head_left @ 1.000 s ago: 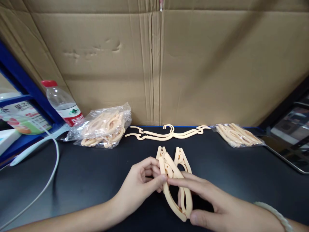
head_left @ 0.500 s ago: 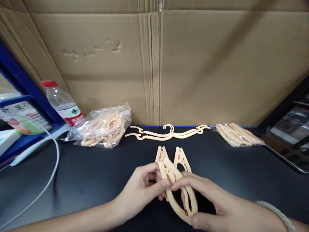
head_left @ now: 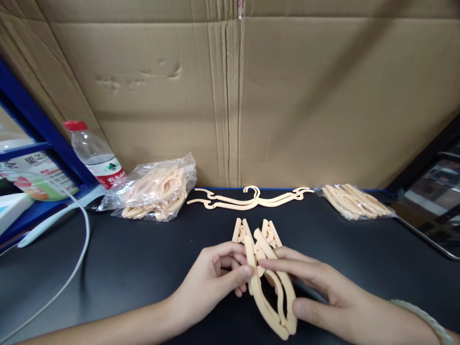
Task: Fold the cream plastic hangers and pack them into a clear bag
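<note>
Both my hands hold a folded peach plastic hanger [head_left: 268, 292] low over the black table [head_left: 136, 258]. My left hand [head_left: 215, 278] pinches its upper part between thumb and fingers. My right hand [head_left: 323, 297] grips the lower looped arms, forefinger laid across the middle and thumb at the bottom end. A bracelet sits on my right wrist. An unfolded hanger [head_left: 251, 197] of the same colour lies flat at the table's back edge.
A clear bag of hangers [head_left: 156, 189] lies back left beside a red-capped water bottle [head_left: 95, 154]. A second bag of hangers [head_left: 354, 200] lies back right. A cardboard wall stands behind. A white cable [head_left: 77, 249] curves at left; a tablet [head_left: 431, 211] sits at right.
The hanger's folded arms have been drawn closer together and the piece has turned more upright between my hands. My right hand has slid a little to the right.
</note>
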Demonstrator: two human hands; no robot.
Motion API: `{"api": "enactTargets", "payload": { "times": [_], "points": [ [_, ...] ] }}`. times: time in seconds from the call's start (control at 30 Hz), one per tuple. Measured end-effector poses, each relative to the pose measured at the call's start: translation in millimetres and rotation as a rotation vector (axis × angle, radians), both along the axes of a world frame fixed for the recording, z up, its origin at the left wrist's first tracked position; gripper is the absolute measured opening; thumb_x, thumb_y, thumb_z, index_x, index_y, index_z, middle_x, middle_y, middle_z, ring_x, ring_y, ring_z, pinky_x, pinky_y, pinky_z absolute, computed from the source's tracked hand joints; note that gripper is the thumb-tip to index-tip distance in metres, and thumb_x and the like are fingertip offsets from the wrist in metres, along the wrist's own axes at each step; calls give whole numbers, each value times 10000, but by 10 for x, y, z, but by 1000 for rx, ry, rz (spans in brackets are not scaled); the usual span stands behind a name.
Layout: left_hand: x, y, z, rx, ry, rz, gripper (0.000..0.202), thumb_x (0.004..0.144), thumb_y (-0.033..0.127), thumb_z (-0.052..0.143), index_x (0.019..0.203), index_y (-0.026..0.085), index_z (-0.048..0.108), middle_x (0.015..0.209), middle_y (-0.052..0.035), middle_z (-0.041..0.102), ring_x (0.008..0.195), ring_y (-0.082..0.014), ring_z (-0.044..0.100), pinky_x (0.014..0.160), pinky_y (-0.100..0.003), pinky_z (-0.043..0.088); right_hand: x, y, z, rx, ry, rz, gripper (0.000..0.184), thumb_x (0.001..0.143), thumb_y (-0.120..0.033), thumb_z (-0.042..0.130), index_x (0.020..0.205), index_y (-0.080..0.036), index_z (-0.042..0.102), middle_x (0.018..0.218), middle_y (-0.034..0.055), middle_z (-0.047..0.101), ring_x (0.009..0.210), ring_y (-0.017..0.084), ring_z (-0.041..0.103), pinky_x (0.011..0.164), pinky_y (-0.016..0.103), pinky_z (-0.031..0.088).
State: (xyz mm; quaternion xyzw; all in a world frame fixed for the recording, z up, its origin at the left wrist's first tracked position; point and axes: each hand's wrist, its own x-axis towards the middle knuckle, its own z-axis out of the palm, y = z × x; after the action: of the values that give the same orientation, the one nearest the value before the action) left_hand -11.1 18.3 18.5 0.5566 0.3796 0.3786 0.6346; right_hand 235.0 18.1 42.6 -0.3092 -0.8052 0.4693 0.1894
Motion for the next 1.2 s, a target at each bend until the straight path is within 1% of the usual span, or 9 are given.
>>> {"api": "enactTargets", "payload": {
  "times": [0.1, 0.2, 0.3, 0.37, 0.53, 0.77, 0.87, 1.0, 1.2],
  "points": [
    [-17, -10, -2, 77, 74, 59, 253, 860, 352, 649, 1004, 144, 638, 741, -18, 603, 622, -128, 582, 587, -249, 515, 67, 104, 54, -37, 156, -126, 430, 930, -422, 567, 1337, -286, 556, 1378, 85, 520, 1286, 257, 474, 1074, 426, 391],
    [-58, -39, -11, 329, 279, 68, 140, 912, 258, 551, 933, 158, 647, 800, -45, 620, 717, -157, 606, 665, -277, 519, 189, 266, 79, -10, 183, -375, 410, 905, -465, 585, 1256, -258, 628, 1316, 95, 586, 1215, 270, 541, 1002, 413, 472],
    [-115, -79, -20, 697, 491, -42, 185, 907, 141, 487, 1025, 176, 625, 965, -79, 636, 890, -191, 593, 820, -327, 497, 334, 443, -9, 46, 76, -539, 470, 853, -542, 612, 1173, -204, 682, 1288, 121, 615, 1187, 314, 560, 988, 442, 482],
    [-145, -103, -17, 841, 627, -135, 272, 878, 114, 502, 1126, 188, 586, 1129, -105, 602, 1040, -232, 549, 918, -381, 467, 400, 532, -111, 47, -8, -571, 512, 838, -597, 590, 1113, -183, 708, 1199, 127, 669, 1130, 336, 596, 977, 474, 485],
    [-159, -128, 34, 911, 822, -225, 412, 815, 140, 611, 1213, 214, 529, 1327, -124, 522, 1241, -291, 451, 1051, -447, 392, 420, 554, -268, 219, -164, -469, 498, 931, -582, 437, 1198, -217, 647, 1218, 96, 649, 1163, 309, 568, 1033, 476, 433],
    [-173, -124, -4, 957, 854, -199, 461, 798, 140, 612, 1240, 216, 509, 1408, -138, 457, 1281, -317, 432, 1057, -474, 406, 413, 413, -114, 410, -441, -294, 441, 977, -496, 382, 1311, -264, 553, 1140, 90, 617, 1120, 295, 550, 1001, 488, 440],
    [-178, -129, -32, 975, 879, -203, 472, 801, 144, 607, 1257, 217, 512, 1415, -142, 458, 1300, -332, 418, 1065, -492, 403, 445, 388, -2, 398, -482, -249, 455, 961, -507, 418, 1311, -252, 556, 1112, 95, 585, 1048, 278, 561, 956, 462, 469],
    [-172, -142, -15, 998, 916, -233, 491, 817, 173, 615, 1296, 210, 516, 1435, -152, 455, 1323, -356, 405, 1081, -523, 385, 496, 373, 100, 298, -462, -131, 586, 909, -519, 535, 1425, -260, 438, 1179, 89, 528, 1046, 254, 557, 960, 414, 468],
    [-152, -127, 21, 978, 979, -282, 503, 829, 202, 612, 1323, 174, 519, 1462, -180, 425, 1332, -373, 402, 1073, -557, 385, 443, 378, 28, 267, -451, -14, 714, 858, -452, 653, 1481, -329, 328, 1285, 75, 484, 1147, 257, 517, 1027, 416, 413]
  ]
}}
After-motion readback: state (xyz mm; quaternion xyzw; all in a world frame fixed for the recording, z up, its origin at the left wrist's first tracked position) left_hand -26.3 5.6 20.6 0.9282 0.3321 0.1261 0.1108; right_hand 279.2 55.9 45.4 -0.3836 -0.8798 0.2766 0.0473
